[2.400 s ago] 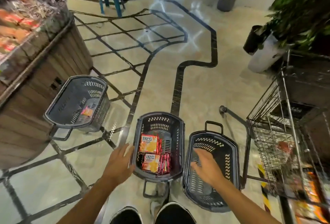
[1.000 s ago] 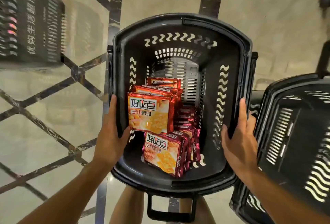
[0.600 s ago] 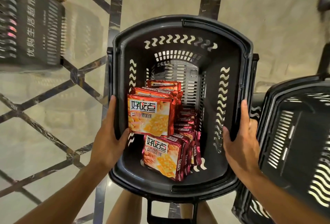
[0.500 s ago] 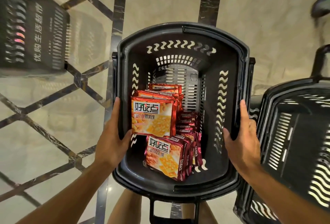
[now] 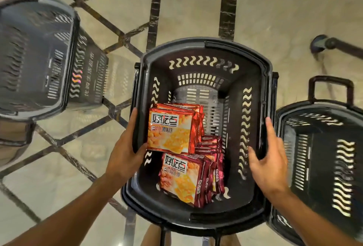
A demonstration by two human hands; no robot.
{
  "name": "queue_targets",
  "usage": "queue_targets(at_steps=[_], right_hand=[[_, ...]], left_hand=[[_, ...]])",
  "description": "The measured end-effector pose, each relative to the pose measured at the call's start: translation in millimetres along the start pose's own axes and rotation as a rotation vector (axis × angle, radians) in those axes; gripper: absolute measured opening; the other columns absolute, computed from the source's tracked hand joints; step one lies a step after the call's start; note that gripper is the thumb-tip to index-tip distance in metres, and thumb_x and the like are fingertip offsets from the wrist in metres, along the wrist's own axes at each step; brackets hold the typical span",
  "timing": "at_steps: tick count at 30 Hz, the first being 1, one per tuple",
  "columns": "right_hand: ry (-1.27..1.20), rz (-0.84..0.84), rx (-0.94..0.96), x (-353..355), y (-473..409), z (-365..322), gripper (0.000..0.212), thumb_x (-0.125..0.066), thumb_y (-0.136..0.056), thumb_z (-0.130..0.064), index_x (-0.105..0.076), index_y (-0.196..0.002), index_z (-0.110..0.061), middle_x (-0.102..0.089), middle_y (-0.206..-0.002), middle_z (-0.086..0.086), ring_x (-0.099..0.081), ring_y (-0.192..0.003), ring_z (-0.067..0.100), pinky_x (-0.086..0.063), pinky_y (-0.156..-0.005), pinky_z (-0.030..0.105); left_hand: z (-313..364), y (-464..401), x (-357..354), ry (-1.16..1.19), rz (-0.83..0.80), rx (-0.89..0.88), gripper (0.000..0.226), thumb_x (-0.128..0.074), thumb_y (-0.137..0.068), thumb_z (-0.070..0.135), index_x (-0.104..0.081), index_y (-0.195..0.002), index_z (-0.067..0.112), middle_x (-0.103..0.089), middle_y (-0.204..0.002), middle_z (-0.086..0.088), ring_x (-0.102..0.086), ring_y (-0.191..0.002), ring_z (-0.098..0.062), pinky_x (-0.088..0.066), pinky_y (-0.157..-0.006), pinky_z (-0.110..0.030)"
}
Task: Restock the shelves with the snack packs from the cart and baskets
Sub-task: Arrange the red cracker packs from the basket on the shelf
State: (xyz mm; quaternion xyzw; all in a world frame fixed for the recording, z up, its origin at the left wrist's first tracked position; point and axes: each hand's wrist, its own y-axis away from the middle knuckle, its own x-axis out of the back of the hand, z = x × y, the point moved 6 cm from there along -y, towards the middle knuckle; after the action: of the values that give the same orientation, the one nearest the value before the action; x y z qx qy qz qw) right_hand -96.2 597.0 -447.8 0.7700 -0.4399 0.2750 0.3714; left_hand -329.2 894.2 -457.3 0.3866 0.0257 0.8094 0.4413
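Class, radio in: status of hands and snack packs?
Both hands gripping middle basket sides. Snack packs inside, untouched. Empty basket crowding right.

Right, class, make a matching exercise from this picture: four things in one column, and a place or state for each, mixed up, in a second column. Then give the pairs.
Things
1. left hand
2. right hand
3. snack packs
4. left basket

Places or states
A. blurred, standing apart on the floor
B. on the middle basket's right rim
C. stacked inside the middle basket
D. on the middle basket's left rim

Pairs: 1-D, 2-B, 3-C, 4-A
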Motion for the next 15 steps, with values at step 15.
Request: queue_targets(at_steps=[15], right_hand=[[-0.117, 0.206, -0.071, 190.2, 191.3, -158.0, 0.100, -0.073, -0.087, -0.013, -0.013, -0.151, -0.062, -0.050, -0.129, 0.001, -0.064, -0.097, 0.036, -0.054, -0.096, 0.049]], left_hand=[[167.9, 124.0, 202.9, 0.007, -0.062, -0.187, 0.096, -0.073, -0.091, 0.011, -0.013, -0.161, 0.035, -0.039, -0.136, 0.041, -0.043, -0.116, 0.025, -0.037, -0.089, 0.001]])
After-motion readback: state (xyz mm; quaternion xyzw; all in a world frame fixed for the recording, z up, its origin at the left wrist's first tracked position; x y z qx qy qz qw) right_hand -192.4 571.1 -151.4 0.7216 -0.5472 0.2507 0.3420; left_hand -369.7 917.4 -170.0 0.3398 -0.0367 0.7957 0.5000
